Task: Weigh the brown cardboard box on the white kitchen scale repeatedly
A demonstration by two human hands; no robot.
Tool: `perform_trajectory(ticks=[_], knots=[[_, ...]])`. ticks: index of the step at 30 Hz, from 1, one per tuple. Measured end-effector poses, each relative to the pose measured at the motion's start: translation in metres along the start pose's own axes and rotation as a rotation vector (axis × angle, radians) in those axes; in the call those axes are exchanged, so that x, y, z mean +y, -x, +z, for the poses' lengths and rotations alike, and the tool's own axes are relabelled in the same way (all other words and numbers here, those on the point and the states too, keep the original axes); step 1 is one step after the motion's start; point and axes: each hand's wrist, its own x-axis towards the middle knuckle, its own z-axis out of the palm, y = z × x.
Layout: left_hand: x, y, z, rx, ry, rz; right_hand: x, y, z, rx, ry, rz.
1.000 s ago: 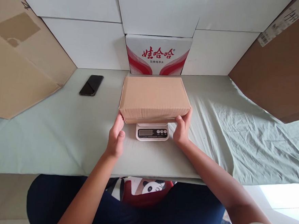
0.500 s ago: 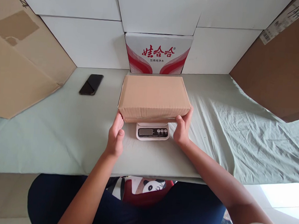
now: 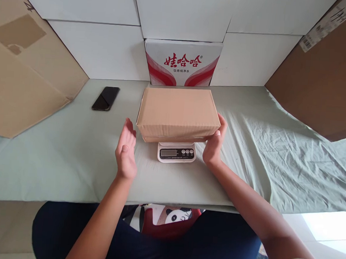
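A brown cardboard box (image 3: 180,108) rests on a white digital kitchen scale (image 3: 176,152), whose display and buttons stick out at the near side. The box covers the scale's weighing surface. My left hand (image 3: 125,152) is open just left of the box, apart from it, palm facing inward. At the box's right near corner, my right hand (image 3: 215,144) is open with its fingers along the side and the thumb near the front face; whether it still touches the cardboard I cannot tell.
A black smartphone (image 3: 105,98) lies on the green cloth (image 3: 70,154) to the left. Behind the box stands a white and red carton (image 3: 182,63). Large cardboard panels (image 3: 25,79) (image 3: 330,85) flank the table on both sides.
My left hand has let go of the box's left corner and moved left. My right hand has shifted slightly outward and loosened. The box has stayed on the scale.
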Motion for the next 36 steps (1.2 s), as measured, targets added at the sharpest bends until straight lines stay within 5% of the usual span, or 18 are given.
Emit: perform_trajectory(ticks=[10,36], knots=[[-0.0074,0.0063,0.0023,-0.136,-0.014,-0.117,0.0009,0.0013,0.0023,-0.06,0.025,0.031],[-0.0042,0.0058,0.0037,-0.142,-0.045,-0.106,0.0038,-0.0003,0.0002,-0.053,0.044,0.024]])
